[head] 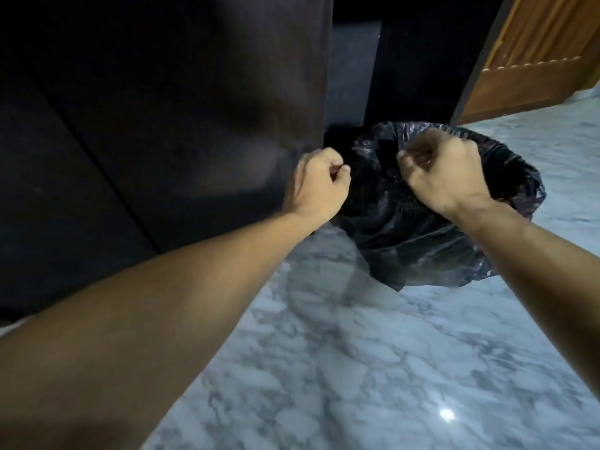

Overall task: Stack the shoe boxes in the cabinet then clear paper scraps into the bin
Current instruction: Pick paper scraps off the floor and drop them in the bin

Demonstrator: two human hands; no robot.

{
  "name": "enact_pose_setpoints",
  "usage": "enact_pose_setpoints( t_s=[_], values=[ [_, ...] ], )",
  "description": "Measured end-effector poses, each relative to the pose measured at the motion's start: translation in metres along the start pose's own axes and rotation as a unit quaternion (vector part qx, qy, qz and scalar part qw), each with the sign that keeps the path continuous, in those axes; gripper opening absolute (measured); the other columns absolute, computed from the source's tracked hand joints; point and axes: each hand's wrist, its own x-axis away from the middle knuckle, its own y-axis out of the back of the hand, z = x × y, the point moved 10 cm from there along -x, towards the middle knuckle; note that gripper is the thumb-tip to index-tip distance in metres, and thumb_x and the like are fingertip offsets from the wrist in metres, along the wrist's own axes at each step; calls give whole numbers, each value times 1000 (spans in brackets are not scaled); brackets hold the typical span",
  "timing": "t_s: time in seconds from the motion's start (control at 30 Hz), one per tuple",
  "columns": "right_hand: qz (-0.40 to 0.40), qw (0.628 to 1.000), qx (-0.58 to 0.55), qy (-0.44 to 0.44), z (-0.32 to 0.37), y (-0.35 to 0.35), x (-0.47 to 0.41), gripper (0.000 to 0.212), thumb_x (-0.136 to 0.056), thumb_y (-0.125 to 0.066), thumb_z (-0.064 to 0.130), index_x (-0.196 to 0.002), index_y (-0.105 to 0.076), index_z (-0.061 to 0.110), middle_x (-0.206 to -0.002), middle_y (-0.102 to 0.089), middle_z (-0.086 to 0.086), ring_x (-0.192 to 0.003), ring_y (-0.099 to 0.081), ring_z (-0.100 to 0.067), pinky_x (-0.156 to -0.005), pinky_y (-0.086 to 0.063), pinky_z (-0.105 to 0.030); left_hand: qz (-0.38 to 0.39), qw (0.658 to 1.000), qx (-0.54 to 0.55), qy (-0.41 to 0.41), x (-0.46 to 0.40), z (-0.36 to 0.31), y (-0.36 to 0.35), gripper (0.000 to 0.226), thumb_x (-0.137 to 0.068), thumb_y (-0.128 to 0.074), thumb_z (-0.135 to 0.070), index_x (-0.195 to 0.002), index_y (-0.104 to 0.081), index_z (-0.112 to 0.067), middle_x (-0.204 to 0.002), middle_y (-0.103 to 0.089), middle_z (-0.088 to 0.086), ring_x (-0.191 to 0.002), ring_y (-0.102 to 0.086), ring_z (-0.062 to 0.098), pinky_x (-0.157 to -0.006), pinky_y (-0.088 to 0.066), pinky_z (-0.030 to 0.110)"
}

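A bin lined with a black plastic bag [422, 241] stands on the marble floor beside the dark cabinet [162, 108]. My left hand [319, 185] is curled into a fist at the bin's left rim, close against the cabinet's side. Over the bin's mouth hovers my right hand [441, 167], its fingers curled inward too. No paper shows in either fist, and the palms are hidden. No shoe boxes or paper scraps are in view. The inside of the bin is too dark to make out.
The grey-white marble floor [357, 368] stretches toward me and to the right. A brown wooden door [535, 60] stands at the back right. A dark gap [350, 66] lies between the cabinet and a black panel behind the bin.
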Motion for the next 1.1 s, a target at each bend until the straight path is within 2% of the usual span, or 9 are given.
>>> enact_pose_setpoints(
  t_s=[0.1,0.17,0.3,0.5,0.57,0.67,0.87,1.0,1.1],
  values=[
    [3,994,-27,105,57,-32,38,23,-84,-64,19,-104,-68,7,-102,-69,-12,-96,-65,-31,-87,-53,-41,15,998,-64,17,56,76,32,10,-82,-63,-14,-86,-68,-6,-82,-65,10,-80,-63,30,-73,-52,36],
    [70,987,-43,139,82,-79,62,21,-82,-66,16,-102,-67,9,-100,-68,-10,-93,-64,-30,-84,-54,-41,59,987,-130,76,95,136,46,15,-81,-63,-15,-91,-69,-6,-89,-65,11,-88,-63,33,-79,-51,37],
    [275,957,15,89,77,-190,94,34,-85,-69,22,-118,-65,15,-115,-67,-8,-107,-62,-29,-92,-50,-34,154,935,-212,240,167,230,62,37,-87,-65,-15,-123,-61,-7,-124,-56,12,-115,-55,28,-96,-45,35],
    [391,918,45,42,53,-302,117,43,-89,-63,20,-131,-59,16,-136,-57,-7,-122,-55,-26,-102,-46,-32,165,929,-199,264,182,280,66,42,-87,-68,-10,-127,-59,-2,-125,-48,15,-115,-53,31,-95,-48,36],
    [397,915,54,49,49,-325,117,44,-89,-57,13,-133,-58,15,-137,-55,-10,-125,-53,-30,-103,-45,-33,159,937,-185,250,176,286,61,45,-86,-69,-10,-129,-58,-2,-122,-47,12,-114,-51,26,-94,-42,23],
    [390,913,81,85,49,-347,115,42,-87,-55,7,-127,-63,15,-127,-56,-15,-118,-55,-35,-98,-48,-35,133,952,-152,229,169,289,59,41,-85,-70,-2,-125,-61,2,-107,-48,6,-95,-50,15,-77,-32,7],
    [344,927,90,119,51,-352,111,26,-88,-56,2,-104,-73,12,-110,-63,-12,-105,-59,-34,-90,-51,-38,107,968,-121,191,165,288,56,16,-79,-66,11,-82,-77,-1,-83,-64,6,-77,-62,18,-71,-52,28],
    [336,933,64,110,52,-339,115,26,-90,-53,5,-107,-71,14,-113,-64,-10,-105,-59,-33,-90,-51,-40,115,966,-128,191,162,281,52,16,-84,-63,6,-78,-74,-3,-84,-65,4,-79,-62,17,-71,-48,23],
    [272,956,9,107,63,-295,100,25,-89,-53,2,-101,-72,12,-106,-66,-11,-98,-62,-34,-83,-53,-42,97,975,-109,166,144,256,48,14,-86,-64,4,-79,-74,-3,-82,-62,3,-75,-59,15,-67,-44,16]
  ],
)
